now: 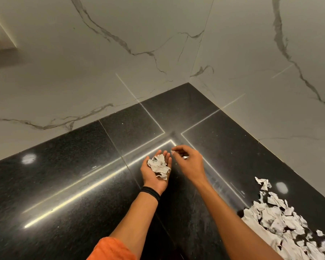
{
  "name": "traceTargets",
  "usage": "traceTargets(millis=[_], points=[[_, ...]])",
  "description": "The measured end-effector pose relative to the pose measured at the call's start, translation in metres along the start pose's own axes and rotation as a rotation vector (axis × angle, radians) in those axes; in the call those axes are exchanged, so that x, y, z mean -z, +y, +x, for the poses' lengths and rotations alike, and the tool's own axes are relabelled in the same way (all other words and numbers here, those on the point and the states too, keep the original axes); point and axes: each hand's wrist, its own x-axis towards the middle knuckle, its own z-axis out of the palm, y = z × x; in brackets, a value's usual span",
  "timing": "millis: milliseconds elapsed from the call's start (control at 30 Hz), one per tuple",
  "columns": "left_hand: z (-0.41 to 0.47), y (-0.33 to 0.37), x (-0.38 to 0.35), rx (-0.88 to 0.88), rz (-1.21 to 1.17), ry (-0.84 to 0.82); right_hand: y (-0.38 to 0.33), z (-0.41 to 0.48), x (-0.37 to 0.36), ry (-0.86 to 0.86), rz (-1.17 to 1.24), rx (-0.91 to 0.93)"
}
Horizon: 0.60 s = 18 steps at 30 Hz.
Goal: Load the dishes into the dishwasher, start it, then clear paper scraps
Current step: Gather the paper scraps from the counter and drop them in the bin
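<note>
Head view: a person's two bare arms reach out over a glossy black stone counter (64, 184), set in a corner of white marble wall (120, 62) with grey veins.
Left hand (155, 170): palm up, fingers relaxed and slightly cupped, not closed — it carries crumpled scraps (159, 165) of white printed paper, which rest in the palm.
Right hand (189, 162): just beside the left one and above the counter, back of the hand up; thumb and forefinger pinch a small scrap (174, 151) close to the left fingertips.
Pile of scraps (278, 222): more torn white paper lies heaped on the counter at the lower right, near the right forearm and well apart from both hands; a few stray pieces sit at its far edge.
Wristband (150, 192): a black band circles the left wrist.
Sleeve (111, 248): orange cloth covers the left upper arm at the bottom edge.
Reflections: bright strips of light streak across the counter's polished surface.
</note>
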Motion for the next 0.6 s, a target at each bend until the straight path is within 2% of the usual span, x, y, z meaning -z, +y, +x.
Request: traceTargets(millis=[100, 233, 400, 600], points=[[-0.006, -0.011, -0.003, 0.047, 0.048, -0.057, -0.015, -0.018, -0.001, -0.058, 0.042, 0.091], [-0.026, -0.021, -0.012, 0.079, 0.046, -0.111, -0.013, -0.029, -0.004, -0.007, 0.029, 0.069], [-0.04, -0.029, -0.013, 0.108, -0.01, -0.173, -0.023, -0.053, -0.001, 0.21, 0.497, -0.114], [-0.059, -0.039, 0.0, 0.173, -0.011, -0.224, -0.036, -0.087, -0.009, 0.417, 0.949, -0.293]])
